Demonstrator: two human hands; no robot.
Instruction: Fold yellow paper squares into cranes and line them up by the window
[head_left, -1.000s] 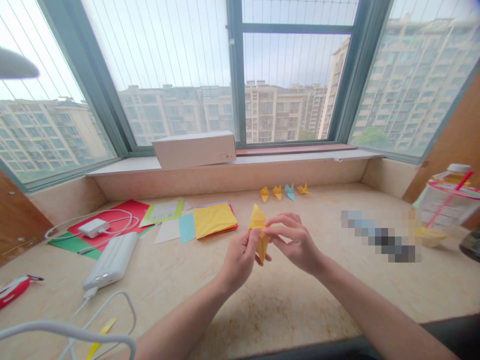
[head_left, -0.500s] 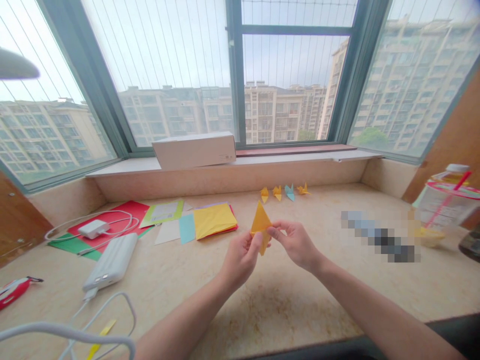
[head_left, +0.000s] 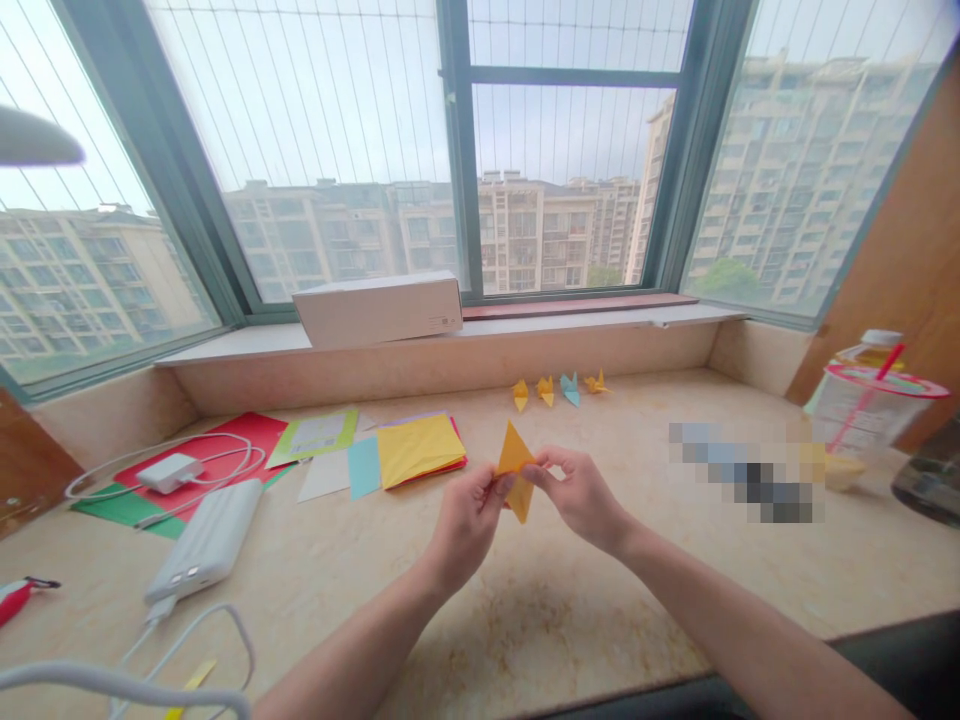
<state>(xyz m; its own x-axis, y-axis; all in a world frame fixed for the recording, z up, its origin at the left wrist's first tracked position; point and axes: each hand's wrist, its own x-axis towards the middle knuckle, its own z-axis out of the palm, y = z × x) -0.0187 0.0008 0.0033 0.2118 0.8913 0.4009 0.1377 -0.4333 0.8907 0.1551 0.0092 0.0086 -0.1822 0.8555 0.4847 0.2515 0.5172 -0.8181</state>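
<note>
A folded piece of yellow origami paper, diamond-shaped with pointed top and bottom, is held upright above the counter. My left hand pinches its left side, thumb in front. From the right, my right hand pinches the same paper near its middle with thumb and finger. Behind them stand small folded cranes in a row: yellow ones, such as the leftmost crane, and a light blue crane. Left of the hands lies a stack of square paper with a yellow sheet on top and a light blue sheet beside it.
At left, a white power bank, a charger and cables lie on and near red paper. A white box sits on the sill. A plastic cup with straw stands at right, near a blurred-out object.
Both hands still hold the yellow paper. My left thumb has shifted lower on it, and my right fingers sit closer in at its middle. The view has shifted slightly.
</note>
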